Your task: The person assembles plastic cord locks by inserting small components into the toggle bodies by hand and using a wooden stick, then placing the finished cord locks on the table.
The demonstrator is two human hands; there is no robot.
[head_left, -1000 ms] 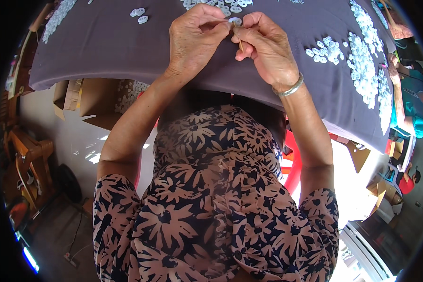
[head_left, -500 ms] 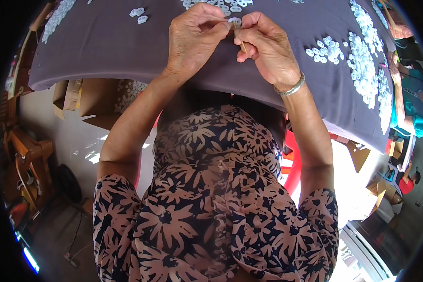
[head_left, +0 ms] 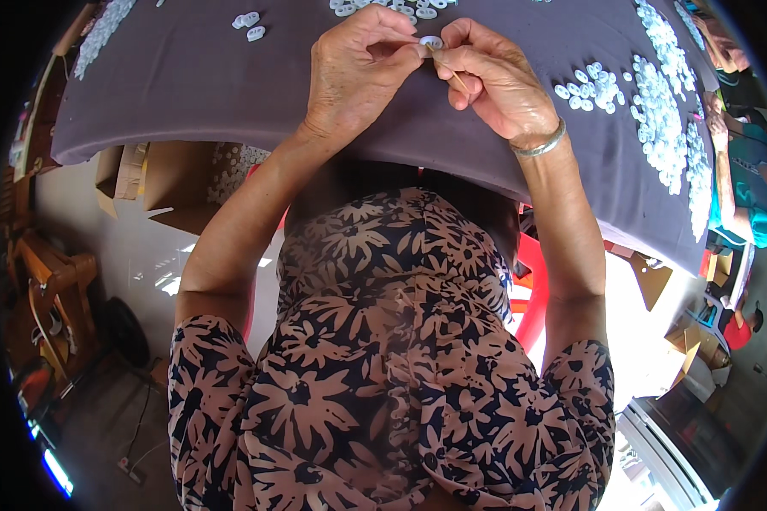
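Above the far part of the table, both my hands meet at the fingertips. My left hand [head_left: 354,77] is closed, thumb and forefinger pinching the edge of a small white oval plastic piece [head_left: 432,40] with holes in it. My right hand [head_left: 496,83], a bracelet at its wrist, is closed on a thin yellowish stick [head_left: 460,81]. The stick slants from the oval piece down past my right fingers. Its upper tip lies at the piece; whether it goes into a hole is too small to tell.
A dark cloth covers the table [head_left: 230,85]. Loose white oval pieces [head_left: 592,88] lie right of my hands, near a larger heap [head_left: 656,119]. A few pieces [head_left: 255,33] lie left, others beyond my hands. An open cardboard box [head_left: 179,183] stands below. Another person's arm [head_left: 724,162] shows at right.
My right hand has shifted slightly right and its wrist has turned. The stick now slants more toward the right. The oval piece shows a little more between my fingertips.
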